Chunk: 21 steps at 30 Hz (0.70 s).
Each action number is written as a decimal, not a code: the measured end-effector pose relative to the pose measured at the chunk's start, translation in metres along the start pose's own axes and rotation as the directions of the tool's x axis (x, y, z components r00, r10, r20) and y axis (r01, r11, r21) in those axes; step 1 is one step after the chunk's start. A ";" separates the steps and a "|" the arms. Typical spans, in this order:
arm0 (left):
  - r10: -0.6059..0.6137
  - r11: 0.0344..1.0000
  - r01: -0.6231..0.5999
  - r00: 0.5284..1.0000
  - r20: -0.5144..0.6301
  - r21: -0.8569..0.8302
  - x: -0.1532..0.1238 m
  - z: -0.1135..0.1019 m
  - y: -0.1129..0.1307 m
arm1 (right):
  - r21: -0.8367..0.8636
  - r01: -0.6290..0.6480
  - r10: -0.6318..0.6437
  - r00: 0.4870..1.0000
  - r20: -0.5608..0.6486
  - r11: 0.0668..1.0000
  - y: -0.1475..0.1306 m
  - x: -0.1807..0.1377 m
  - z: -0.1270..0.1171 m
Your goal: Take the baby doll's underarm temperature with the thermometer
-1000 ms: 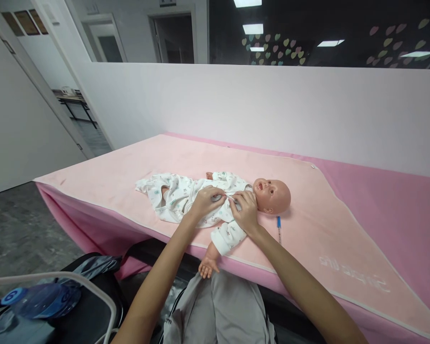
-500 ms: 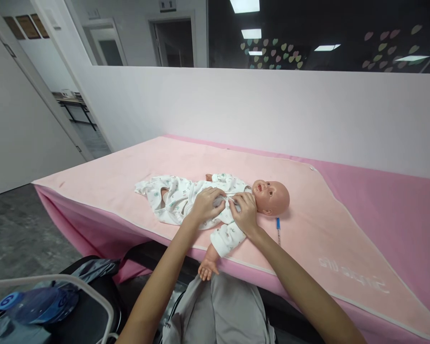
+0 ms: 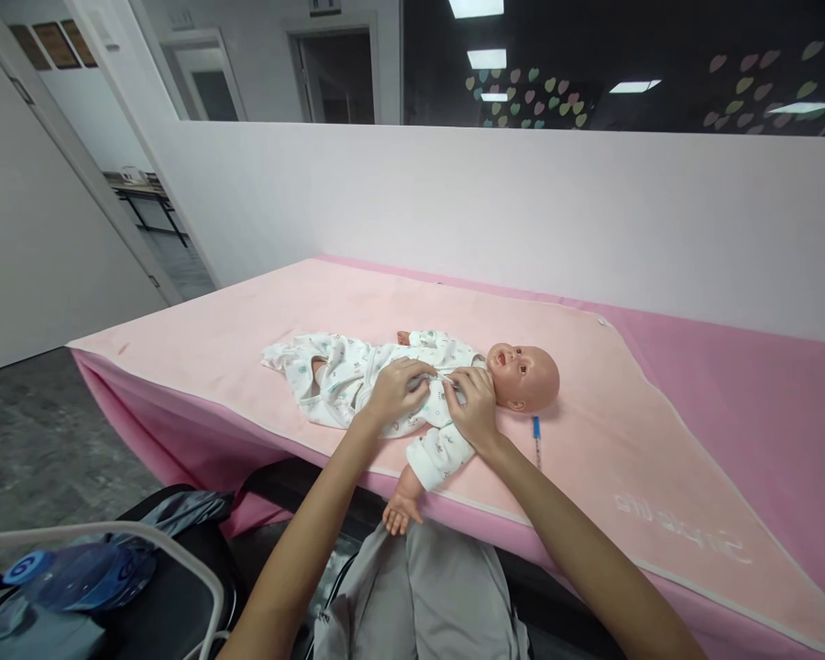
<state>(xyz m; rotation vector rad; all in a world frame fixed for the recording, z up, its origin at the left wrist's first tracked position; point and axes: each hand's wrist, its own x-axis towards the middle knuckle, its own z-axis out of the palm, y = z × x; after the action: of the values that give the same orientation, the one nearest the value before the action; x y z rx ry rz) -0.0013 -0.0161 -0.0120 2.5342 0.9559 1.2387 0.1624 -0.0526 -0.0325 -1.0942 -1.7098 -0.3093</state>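
Observation:
A baby doll (image 3: 533,378) lies on its back, head to the right, dressed in a white printed shirt (image 3: 440,454) and matching trousers (image 3: 334,371). Over its chest, my left hand (image 3: 400,390) has its fingers bent and their tips pinched on the shirt front. Just right of it, near the doll's neck, my right hand (image 3: 473,403) pinches the same cloth, its fingertips close to the left ones. The exact bit of cloth between the fingers is too small to make out. One doll arm hangs over the table's near edge.
A pink cloth (image 3: 763,394) and a paler mat (image 3: 632,412) cover the table. A blue-capped pen-like item (image 3: 537,431) lies below the doll's head. At lower left, a water bottle (image 3: 82,576) lies on a black chair (image 3: 199,559). A white wall (image 3: 522,211) stands behind.
Both hands stay at the shirt front, with the left fingertips stretched slightly further toward the right hand. The whole view has shifted a little; the doll lies as before.

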 end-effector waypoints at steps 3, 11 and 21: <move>-0.026 1.000 0.026 1.000 -0.013 -0.013 0.000 0.000 0.000 | -0.004 0.001 -0.001 1.000 0.006 1.000 -0.001 0.000 -0.001; -0.059 0.997 0.055 0.995 -0.080 -0.044 0.000 0.003 0.001 | -0.014 -0.004 0.004 1.000 0.000 1.000 0.000 0.000 0.000; -0.070 0.992 0.055 0.989 -0.128 -0.116 0.000 0.002 0.003 | 0.021 0.038 -0.038 0.999 -0.033 0.999 -0.002 0.000 -0.003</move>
<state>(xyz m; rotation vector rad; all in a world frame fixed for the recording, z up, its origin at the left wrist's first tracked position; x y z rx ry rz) 0.0014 -0.0179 -0.0123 2.3439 0.9550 1.4143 0.1622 -0.0557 -0.0308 -1.0364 -1.7029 -0.3298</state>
